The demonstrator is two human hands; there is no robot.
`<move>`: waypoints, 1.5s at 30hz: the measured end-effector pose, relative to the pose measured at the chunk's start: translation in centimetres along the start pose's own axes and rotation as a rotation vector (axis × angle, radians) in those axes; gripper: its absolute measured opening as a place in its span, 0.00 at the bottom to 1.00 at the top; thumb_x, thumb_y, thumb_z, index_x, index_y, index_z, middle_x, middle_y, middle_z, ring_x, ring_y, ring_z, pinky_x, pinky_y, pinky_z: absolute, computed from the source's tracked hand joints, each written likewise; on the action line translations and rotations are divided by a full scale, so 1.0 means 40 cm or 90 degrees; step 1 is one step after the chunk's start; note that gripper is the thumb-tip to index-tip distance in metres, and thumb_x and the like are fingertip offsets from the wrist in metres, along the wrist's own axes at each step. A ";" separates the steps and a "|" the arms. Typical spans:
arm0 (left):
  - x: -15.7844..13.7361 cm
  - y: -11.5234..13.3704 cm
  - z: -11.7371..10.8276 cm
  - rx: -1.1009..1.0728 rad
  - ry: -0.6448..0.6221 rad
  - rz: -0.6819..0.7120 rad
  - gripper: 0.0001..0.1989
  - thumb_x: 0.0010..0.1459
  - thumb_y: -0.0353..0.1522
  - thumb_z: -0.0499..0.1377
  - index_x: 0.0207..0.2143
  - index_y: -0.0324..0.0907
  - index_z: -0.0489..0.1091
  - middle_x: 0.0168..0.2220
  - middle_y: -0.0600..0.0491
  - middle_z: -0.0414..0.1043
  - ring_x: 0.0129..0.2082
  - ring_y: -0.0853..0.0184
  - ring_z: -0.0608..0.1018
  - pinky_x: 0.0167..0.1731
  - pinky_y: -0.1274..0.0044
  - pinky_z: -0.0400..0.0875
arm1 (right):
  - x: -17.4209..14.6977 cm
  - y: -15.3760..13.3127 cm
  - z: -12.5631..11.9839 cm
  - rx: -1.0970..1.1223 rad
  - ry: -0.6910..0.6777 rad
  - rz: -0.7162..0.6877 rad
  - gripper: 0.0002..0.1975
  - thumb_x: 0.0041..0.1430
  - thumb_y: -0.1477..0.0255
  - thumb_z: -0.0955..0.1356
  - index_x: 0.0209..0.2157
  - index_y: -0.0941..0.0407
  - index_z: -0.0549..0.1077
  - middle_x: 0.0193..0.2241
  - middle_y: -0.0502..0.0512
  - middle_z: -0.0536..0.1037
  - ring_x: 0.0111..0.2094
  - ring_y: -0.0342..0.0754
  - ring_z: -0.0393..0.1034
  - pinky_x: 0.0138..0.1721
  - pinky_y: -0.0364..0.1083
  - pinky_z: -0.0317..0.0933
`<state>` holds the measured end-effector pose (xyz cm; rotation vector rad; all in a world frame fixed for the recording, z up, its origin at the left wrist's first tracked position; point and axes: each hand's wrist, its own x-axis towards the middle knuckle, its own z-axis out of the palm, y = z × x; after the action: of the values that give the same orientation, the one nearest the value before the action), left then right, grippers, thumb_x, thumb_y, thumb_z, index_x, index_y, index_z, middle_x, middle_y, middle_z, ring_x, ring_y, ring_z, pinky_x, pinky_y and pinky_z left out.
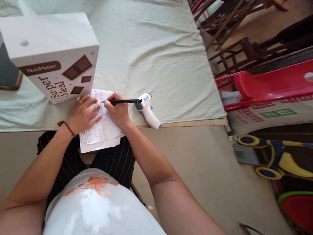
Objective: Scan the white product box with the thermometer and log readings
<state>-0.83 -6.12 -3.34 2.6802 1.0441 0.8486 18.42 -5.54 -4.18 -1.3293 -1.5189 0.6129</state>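
Observation:
Several sheets of paper [104, 122] covered in small marks lie at the table's near edge, partly overhanging it. My left hand [84, 112] rests flat on them with its fingers spread. A black pen [126, 101] is gripped in my right hand [117, 107], its tip close to the upper part of the top sheet. Whether the tip touches the paper is too small to tell. Just right of that hand, a white and blue infrared thermometer [149, 111] lies with its grip end at the table edge. The pen's far end overlaps its display.
A tall white NutriMotion box [53, 49] stands behind my left hand. A dark phone-like object [9, 68] lies at far left. Pale green cloth [156, 58] covers the table. On the right are a red plastic chair [264, 85], a sack [271, 114] and a yellow-blue scooter [276, 153].

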 end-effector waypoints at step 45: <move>-0.002 -0.003 0.003 -0.026 0.000 -0.019 0.11 0.68 0.40 0.60 0.51 0.51 0.69 0.52 0.47 0.74 0.53 0.53 0.76 0.56 0.55 0.75 | 0.001 0.000 -0.001 -0.016 0.028 0.030 0.10 0.56 0.74 0.67 0.25 0.50 0.62 0.22 0.44 0.67 0.28 0.43 0.64 0.35 0.45 0.66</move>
<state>-0.89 -6.08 -3.51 2.6240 1.0523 0.8559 18.46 -5.53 -4.16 -1.3933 -1.4681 0.5923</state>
